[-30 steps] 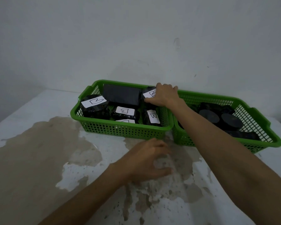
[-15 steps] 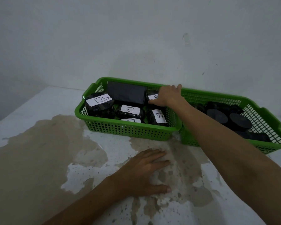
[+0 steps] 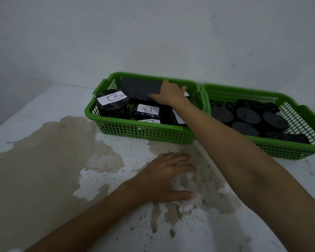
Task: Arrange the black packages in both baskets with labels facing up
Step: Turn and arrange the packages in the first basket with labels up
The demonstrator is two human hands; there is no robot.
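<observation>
While fingers [image 3: 154, 96] touch flat package [image 3: 140, 88], unlabelled.

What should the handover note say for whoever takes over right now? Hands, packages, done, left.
Left hand: flat on the table, empty.
Right hand: in the left basket, fingers on the flat black package at the back; no label shows on it.
Done: several left-basket packages show white labels up.
Left: flip that flat package, then the right basket, where the round black packages show no labels.
</observation>
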